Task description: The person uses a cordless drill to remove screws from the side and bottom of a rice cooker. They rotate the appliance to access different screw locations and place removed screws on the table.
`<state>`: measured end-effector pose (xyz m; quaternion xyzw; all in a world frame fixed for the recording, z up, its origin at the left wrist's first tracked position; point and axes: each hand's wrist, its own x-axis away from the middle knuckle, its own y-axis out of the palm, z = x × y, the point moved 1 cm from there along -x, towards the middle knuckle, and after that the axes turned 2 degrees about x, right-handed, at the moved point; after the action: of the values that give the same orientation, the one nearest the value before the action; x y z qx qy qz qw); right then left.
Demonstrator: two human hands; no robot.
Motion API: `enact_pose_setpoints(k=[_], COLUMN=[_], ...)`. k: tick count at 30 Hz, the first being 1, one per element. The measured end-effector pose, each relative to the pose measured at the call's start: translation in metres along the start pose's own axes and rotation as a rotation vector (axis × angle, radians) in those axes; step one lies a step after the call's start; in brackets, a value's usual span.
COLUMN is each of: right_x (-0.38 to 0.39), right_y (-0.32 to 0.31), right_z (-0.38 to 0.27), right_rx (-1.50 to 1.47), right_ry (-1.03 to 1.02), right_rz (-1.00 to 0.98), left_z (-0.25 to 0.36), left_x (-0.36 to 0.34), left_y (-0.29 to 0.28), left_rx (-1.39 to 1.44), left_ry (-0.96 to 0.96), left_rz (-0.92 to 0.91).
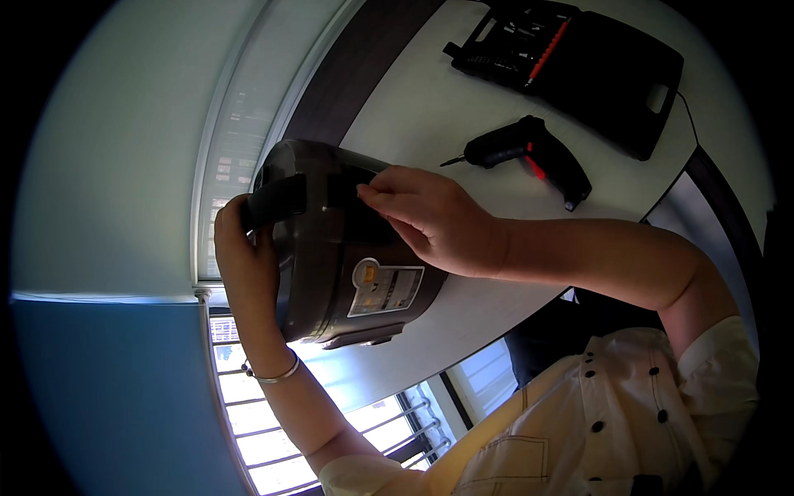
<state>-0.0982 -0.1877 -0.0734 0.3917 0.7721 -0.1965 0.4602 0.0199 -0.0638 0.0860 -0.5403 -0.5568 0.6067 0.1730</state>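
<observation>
The left hand clamps its fingers around the rice cooker's handle near the surface's left edge; the right hand's fingers press together.

Rice cooker sitting at left part of tabletop, left hand wrapping round handle at its left end, right hand lying over its right part. Power screwdriver resting on tabletop right of cooker, bit pointing cooker's way. Beyond screwdriver, case lying open, small tool pieces filling its left half. Window showing behind left forearm.
</observation>
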Motion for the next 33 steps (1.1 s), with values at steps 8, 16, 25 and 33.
enact_pose_setpoints(k=[8,16,25,33], right_x=[-0.004,-0.011,-0.014,-0.013], right_y=[-0.001,0.000,-0.002,-0.001], right_z=[0.008,0.009,0.004,0.010], right_rx=[-0.315,-0.479,-0.158,-0.062], right_ry=[0.255,0.437,0.210,0.044], right_rz=[-0.014,-0.015,-0.001,0.034], left_z=[0.003,0.002,-0.001,-0.001], left_x=[0.001,0.001,0.001,0.000], left_y=[-0.001,-0.002,0.000,0.000], left_rx=[0.008,0.024,0.010,0.010], left_ry=[-0.041,-0.064,-0.029,-0.018], left_rz=[0.002,-0.013,-0.006,-0.014])
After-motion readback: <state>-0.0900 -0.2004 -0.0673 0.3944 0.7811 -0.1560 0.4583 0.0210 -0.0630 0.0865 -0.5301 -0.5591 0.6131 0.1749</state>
